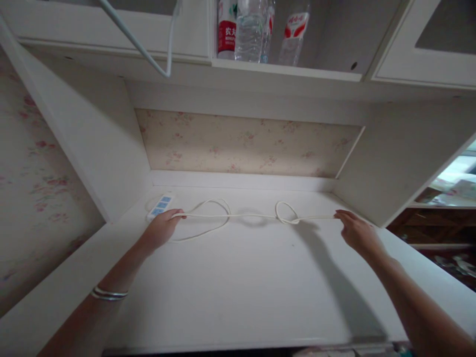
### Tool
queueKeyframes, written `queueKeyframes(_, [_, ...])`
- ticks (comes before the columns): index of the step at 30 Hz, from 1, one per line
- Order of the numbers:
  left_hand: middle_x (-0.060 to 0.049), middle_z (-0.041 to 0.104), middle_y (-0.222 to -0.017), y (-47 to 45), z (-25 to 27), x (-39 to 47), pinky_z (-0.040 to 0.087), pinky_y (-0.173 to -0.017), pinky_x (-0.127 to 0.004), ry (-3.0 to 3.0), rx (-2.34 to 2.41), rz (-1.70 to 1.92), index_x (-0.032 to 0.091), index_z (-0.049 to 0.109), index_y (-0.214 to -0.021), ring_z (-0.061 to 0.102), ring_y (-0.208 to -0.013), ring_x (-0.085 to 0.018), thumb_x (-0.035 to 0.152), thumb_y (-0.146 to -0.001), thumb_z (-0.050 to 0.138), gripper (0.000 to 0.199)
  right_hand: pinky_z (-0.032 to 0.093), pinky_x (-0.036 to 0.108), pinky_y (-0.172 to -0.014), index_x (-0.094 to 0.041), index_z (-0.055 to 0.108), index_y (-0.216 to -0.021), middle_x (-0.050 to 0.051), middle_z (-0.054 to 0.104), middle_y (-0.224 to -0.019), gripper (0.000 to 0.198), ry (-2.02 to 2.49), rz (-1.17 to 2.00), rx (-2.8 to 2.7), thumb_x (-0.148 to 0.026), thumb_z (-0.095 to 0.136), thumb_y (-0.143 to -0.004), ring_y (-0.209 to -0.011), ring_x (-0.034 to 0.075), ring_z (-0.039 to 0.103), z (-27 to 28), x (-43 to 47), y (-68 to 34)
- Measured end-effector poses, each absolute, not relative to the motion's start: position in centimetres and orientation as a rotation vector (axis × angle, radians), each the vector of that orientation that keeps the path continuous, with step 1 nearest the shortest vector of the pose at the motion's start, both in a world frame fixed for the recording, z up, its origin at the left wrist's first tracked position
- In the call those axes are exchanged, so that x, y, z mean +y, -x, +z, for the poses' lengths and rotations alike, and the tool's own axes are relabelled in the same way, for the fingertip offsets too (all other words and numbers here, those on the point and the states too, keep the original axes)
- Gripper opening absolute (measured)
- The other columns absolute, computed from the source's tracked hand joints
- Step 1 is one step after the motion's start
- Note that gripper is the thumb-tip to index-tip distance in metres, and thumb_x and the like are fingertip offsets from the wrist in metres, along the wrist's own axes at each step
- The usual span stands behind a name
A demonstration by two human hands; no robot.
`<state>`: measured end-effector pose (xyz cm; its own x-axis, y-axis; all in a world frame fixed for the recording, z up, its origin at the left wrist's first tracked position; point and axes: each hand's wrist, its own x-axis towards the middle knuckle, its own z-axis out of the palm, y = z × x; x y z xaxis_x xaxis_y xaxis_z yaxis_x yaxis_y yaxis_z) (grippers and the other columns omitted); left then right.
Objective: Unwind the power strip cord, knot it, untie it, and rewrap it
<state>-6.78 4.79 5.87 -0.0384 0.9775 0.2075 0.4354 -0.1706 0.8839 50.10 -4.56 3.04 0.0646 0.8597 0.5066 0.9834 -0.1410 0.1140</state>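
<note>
A thin white cable (249, 215) runs nearly level between my hands, above the white countertop (238, 287). My left hand (163, 228) pinches it on the left, close to a white power strip (162, 205) with blue socket faces. On the right, my right hand (355, 229) grips the cable, its fingers closed round it; the cable's end is hidden. A loose loop (286, 212) with a crossing sits in the cable nearer my right hand. More slack curves behind and below my left hand. A silvery bracelet circles my left wrist.
Overhead, an open cabinet shelf (286, 69) holds several plastic bottles (251, 32). A pale bent rod or tube (137, 42) hangs at upper left. White side panels (85, 129) flank the counter, with floral wallpaper (238, 144) behind. Cluttered shelves (446, 223) stand at far right.
</note>
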Motion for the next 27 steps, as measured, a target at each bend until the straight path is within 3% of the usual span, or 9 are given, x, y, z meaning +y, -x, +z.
queueKeyframes(3, [0.001, 0.050, -0.049, 6.2, 5.8, 4.6, 0.030, -0.040, -0.018, -1.479, 1.393, 1.159, 0.019, 0.057, -0.056, 0.047, -0.046, -0.012, 0.026, -0.067, 0.056, 0.013, 0.048, 0.033, -0.076, -0.019, 0.059, -0.111, 0.009, 0.062, -0.116, 0.051, 2.181, -0.593, -1.811, -0.003, 0.039, -0.067, -0.091, 0.024, 0.063, 2.8, -4.0, -49.3])
queueKeyframes(6, [0.005, 0.032, -0.042, 5.6, 6.1, 4.1, 0.018, -0.033, -0.018, -1.223, 1.129, 1.116, 0.018, 0.043, -0.047, 0.028, -0.032, -0.006, 0.027, -0.069, 0.052, 0.026, 0.046, 0.030, -0.075, -0.020, 0.059, -0.108, 0.007, 0.068, -0.102, 0.047, 2.136, -0.352, -1.884, -0.005, 0.039, -0.068, -0.089, 0.022, 0.063, 3.3, -3.3, -47.0])
queueKeyframes(10, [0.007, 0.035, -0.050, 4.9, 7.2, 3.6, 0.012, -0.029, -0.017, -1.015, 0.890, 1.092, 0.017, 0.040, -0.055, 0.017, -0.029, -0.001, 0.028, -0.072, 0.051, 0.022, 0.043, 0.023, -0.062, -0.020, 0.055, -0.108, 0.001, 0.068, -0.072, 0.048, 2.009, 0.159, -2.035, -0.004, 0.038, -0.066, -0.065, 0.015, 0.062, 5.1, -2.9, -42.9])
queueKeyframes(12, [0.008, 0.035, -0.051, 4.1, 7.7, 3.6, 0.010, -0.029, -0.016, -1.004, 0.924, 1.139, 0.018, 0.038, -0.059, 0.016, -0.029, 0.000, 0.028, -0.072, 0.054, 0.023, 0.041, 0.023, -0.060, -0.019, 0.057, -0.104, 0.003, 0.067, -0.074, 0.045, 1.917, 0.209, -2.177, -0.004, 0.039, -0.066, -0.063, 0.014, 0.059, 6.0, -3.3, -40.4])
queueKeyframes(14, [0.008, 0.038, -0.054, 3.1, 8.1, 3.6, 0.008, -0.029, -0.015, -1.025, 0.971, 1.215, 0.018, 0.039, -0.062, 0.017, -0.030, 0.000, 0.030, -0.072, 0.057, 0.024, 0.042, 0.024, -0.066, -0.019, 0.059, -0.102, 0.007, 0.067, -0.090, 0.040, 1.787, 0.212, -2.333, -0.006, 0.041, -0.069, -0.074, 0.015, 0.061, 6.4, -4.0, -37.7])
queueKeyframes(17, [0.006, 0.045, -0.062, 1.9, 8.5, 3.5, 0.012, -0.031, -0.015, -1.064, 0.966, 1.310, 0.017, 0.048, -0.072, 0.024, -0.032, 0.001, 0.032, -0.071, 0.061, 0.020, 0.042, 0.030, -0.071, -0.020, 0.056, -0.112, 0.012, 0.066, -0.094, 0.032, 1.901, 0.130, -2.327, -0.023, 0.040, -0.084, -0.081, 0.021, 0.063, 6.0, -5.3, -34.4])
queueKeyframes(21, [0.002, 0.052, -0.072, 1.3, 8.6, 2.7, 0.028, -0.039, -0.018, -1.071, 0.863, 1.382, 0.013, 0.057, -0.090, 0.042, -0.043, -0.003, 0.027, -0.067, 0.064, 0.028, 0.043, 0.041, -0.070, -0.018, 0.054, -0.119, 0.017, 0.068, -0.086, 0.050, 2.315, -0.009, -2.148, -0.051, 0.035, -0.087, -0.080, 0.032, 0.065, 3.4, -5.9, -33.4])
queueKeyframes(24, [0.001, 0.055, -0.077, 1.2, 7.8, 2.0, 0.037, -0.047, -0.021, -1.125, 0.851, 1.391, 0.015, 0.055, -0.103, 0.049, -0.051, -0.007, 0.028, -0.070, 0.062, 0.036, 0.043, 0.041, -0.073, -0.017, 0.064, -0.102, 0.018, 0.068, -0.087, 0.053, 2.447, 0.071, -2.013, -0.050, 0.025, -0.091, -0.084, 0.031, 0.065, 1.2, -5.1, -34.5])
queueKeyframes(27, [0.004, 0.053, -0.072, 0.7, 5.8, 1.6, 0.042, -0.055, -0.024, -1.210, 0.922, 1.422, 0.017, 0.051, -0.095, 0.053, -0.053, -0.008, 0.036, -0.078, 0.055, 0.026, 0.043, 0.039, -0.073, -0.015, 0.069, -0.085, 0.019, 0.068, -0.084, 0.056, 2.537, 0.017, -1.784, -0.049, 0.026, -0.090, -0.084, 0.030, 0.065, -0.4, -4.2, -35.9])
